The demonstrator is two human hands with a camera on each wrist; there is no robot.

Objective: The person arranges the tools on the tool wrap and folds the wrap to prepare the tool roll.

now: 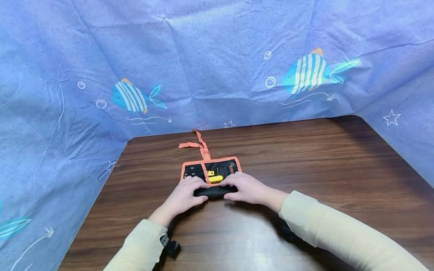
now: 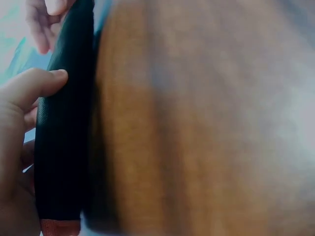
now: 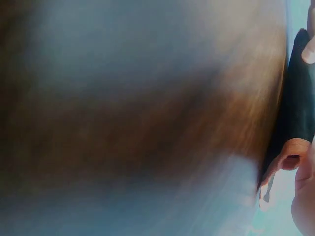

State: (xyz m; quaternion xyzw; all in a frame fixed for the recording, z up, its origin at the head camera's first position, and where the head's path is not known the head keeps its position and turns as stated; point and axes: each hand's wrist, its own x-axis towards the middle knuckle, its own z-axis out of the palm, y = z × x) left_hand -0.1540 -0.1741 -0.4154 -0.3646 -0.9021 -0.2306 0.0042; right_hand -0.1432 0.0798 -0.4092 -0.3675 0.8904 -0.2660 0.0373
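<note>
A black fabric tool roll [image 1: 222, 165] with orange trim lies on the table, its near edge folded or rolled into a thick black band [image 2: 66, 123]. A yellow-handled item [image 1: 216, 178] shows in a pocket, its kind unclear. Orange ties [image 1: 203, 146] stretch away from the far edge. My left hand [image 1: 187, 192] grips the band's left part, thumb on the near side and fingers over the top. Gripping the right part is my right hand [image 1: 245, 188]. Only an end of the band, its orange trim [image 3: 295, 147] curled open, appears in the right wrist view.
The dark wood-grain table [image 1: 305, 158] extends widely to the right of the tool roll. Behind it and at both sides hangs a blue fish-print curtain [image 1: 210, 67]. A small black device [image 1: 171, 246] is strapped at the left wrist.
</note>
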